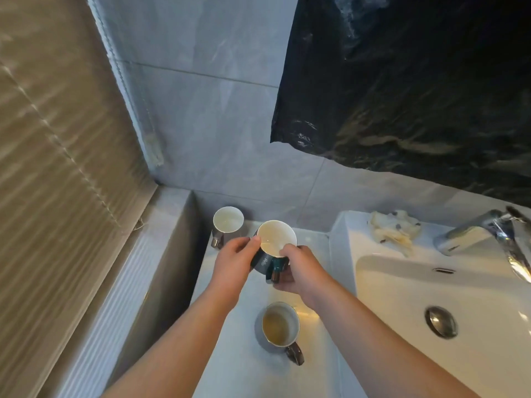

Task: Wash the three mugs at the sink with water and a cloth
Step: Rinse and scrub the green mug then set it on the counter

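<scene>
Dark mug (275,239): being held tilted over counter (238,369), left of sink (402,297). Left hand (232,259) pinching rim, right hand (298,271) curling round handle, probably steadying for carry. Stained mug (280,326), far mug (228,221) waiting on counter; cloth (393,229) lying on sink rim.

Only one camera, head-worn and wide-angle, tilted forward and down. It's close over the glossy white bench (258,380), arms reaching in from the bottom edge, left hand (232,262) and right hand (300,271) gripping a dark teal ceramic mug (263,262) mid-frame. White ceramic sink (402,297) runs off the right side.
</scene>
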{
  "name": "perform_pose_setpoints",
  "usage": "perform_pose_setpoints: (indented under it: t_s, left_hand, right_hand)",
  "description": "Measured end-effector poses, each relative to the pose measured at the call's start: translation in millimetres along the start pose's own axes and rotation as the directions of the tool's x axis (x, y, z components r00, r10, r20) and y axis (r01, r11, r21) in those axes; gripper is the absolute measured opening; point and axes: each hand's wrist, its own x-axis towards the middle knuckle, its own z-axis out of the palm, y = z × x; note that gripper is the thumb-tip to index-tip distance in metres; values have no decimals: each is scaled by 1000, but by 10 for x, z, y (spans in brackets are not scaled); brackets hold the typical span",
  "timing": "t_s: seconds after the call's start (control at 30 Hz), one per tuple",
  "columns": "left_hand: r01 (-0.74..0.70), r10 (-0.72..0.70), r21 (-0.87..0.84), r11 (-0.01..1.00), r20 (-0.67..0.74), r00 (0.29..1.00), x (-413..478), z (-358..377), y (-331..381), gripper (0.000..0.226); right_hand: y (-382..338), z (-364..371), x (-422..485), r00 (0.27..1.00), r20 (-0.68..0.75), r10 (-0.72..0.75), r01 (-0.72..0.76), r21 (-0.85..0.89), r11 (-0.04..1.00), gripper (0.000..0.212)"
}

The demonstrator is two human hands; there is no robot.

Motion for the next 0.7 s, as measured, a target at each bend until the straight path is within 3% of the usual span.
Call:
perform_pose_setpoints:
  t_s: [0.1, 0.2, 0.37, 0.53, 0.7]
  left_hand:
    - [26, -26, 0, 1000, -74, 997, 284, -81, -64, 10]
    - [-7, 55, 167, 986, -285, 957, 584, -288, -160, 3]
    - [89, 73, 440, 893, -338, 938, 1220, -609, -452, 65]
    - [92, -8, 349, 932, -235, 972, 1268, -579, -282, 19]
    - [31, 25, 281, 959, -194, 981, 1370, -625, -328, 13]
  right_hand:
    - [-59, 65, 295, 999, -16, 33, -33, -4, 999, 40]
    - [-65, 122, 597, 998, -44, 49, -51, -28, 998, 35]
    - [-54, 283, 946, 994, -52, 97, -94, 47, 994, 35]
    - [-25, 374, 1170, 992, -74, 100, -97, 55, 994, 36]
    - [-9, 369, 1333, 992, -81, 97, -96, 14, 995, 33]
